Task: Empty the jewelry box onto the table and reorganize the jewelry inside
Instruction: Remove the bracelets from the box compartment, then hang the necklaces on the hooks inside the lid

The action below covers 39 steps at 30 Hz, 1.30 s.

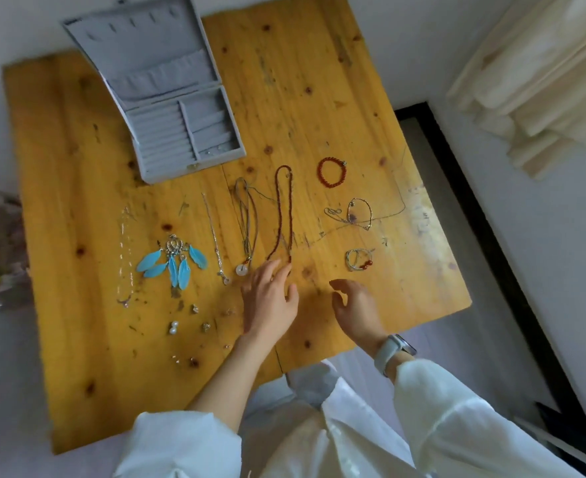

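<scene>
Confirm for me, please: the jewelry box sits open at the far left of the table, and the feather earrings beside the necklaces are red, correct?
Nearly: the feather earrings are blue, not red, as the head view shows. The jewelry box does sit open at the far left of the table, and the earrings lie beside the necklaces.

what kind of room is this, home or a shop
Most likely a room at home, perhaps a bedroom: a worn wooden table, cream curtains hanging at the right, and a personal grey jewelry box lying open.
</scene>
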Tool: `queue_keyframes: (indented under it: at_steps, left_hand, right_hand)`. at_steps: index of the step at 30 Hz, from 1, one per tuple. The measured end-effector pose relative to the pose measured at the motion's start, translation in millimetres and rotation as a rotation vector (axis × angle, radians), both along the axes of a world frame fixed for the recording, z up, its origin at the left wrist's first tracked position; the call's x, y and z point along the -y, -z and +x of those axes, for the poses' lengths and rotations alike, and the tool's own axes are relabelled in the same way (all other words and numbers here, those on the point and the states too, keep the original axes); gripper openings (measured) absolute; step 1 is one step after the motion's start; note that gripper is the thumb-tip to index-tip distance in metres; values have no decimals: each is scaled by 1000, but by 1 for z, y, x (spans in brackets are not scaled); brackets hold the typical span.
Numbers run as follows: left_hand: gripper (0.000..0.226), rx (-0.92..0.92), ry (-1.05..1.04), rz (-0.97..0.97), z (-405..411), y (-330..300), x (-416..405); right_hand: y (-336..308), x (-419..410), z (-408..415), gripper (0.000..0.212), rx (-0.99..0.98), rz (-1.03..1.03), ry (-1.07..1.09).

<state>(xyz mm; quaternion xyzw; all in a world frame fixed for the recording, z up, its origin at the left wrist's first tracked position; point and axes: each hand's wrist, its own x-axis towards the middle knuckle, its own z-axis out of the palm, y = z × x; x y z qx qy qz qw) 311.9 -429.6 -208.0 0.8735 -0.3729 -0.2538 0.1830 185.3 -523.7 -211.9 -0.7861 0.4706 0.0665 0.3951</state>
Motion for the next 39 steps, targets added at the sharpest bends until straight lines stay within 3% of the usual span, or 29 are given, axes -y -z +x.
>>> queue_keyframes:
  at_steps: [7, 14, 25, 30, 33, 39]
  left_hand:
    - [34, -12, -394, -42, 33, -17, -104]
    - [34, -40, -534, -25, 88, -16, -185]
    - [40, -17, -479, -8, 211, 3, -215]
    - [52, 105, -387, 150, 254, 24, -204]
    - [64, 115, -355, 256, 265, 41, -204]
    - [68, 191, -348, 239, 262, 60, -212]
  right_hand:
    - [-16, -55, 57, 28, 54, 78, -182]
    - [-20, -112, 131, 29, 28, 96, -292]
    - [-20, -152, 267, 30, 68, 43, -391]
    - [-4, -133, 340, 35, 66, -41, -453]
    - [11, -117, 376, 41, 40, -120, -501]
    - [33, -103, 407, 33, -37, -252, -538]
